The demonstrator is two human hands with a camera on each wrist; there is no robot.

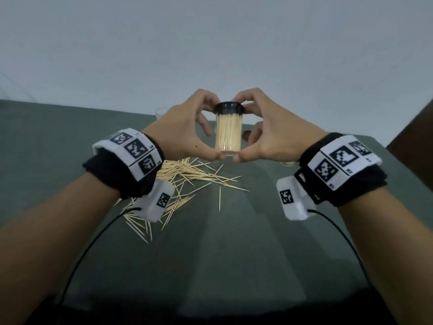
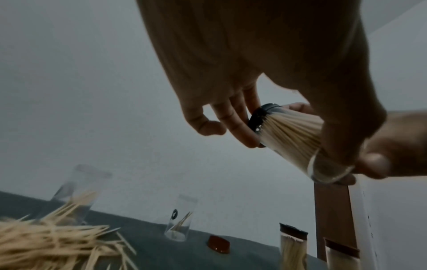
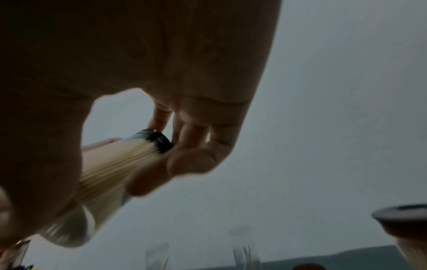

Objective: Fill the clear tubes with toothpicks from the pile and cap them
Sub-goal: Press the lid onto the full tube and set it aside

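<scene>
A clear tube [image 1: 228, 134] packed with toothpicks is held upright above the table, topped by a black cap [image 1: 230, 107]. My left hand [image 1: 212, 131] grips it from the left and my right hand [image 1: 246, 131] from the right. Both thumbs sit under its base and the fingertips curl onto the cap. In the left wrist view the fingers [image 2: 240, 127] touch the cap [image 2: 258, 118]. In the right wrist view the fingers [image 3: 184, 138] wrap the cap [image 3: 157, 140]. The loose toothpick pile [image 1: 187, 177] lies below, near my left wrist.
Two open clear tubes [image 2: 76, 195] [image 2: 180, 219] stand at the back of the green table [image 1: 234, 254], each with a few toothpicks. A red-brown cap [image 2: 219, 247] lies beside them. Two filled, capped tubes [image 2: 292, 246] [image 2: 342, 255] stand on the right.
</scene>
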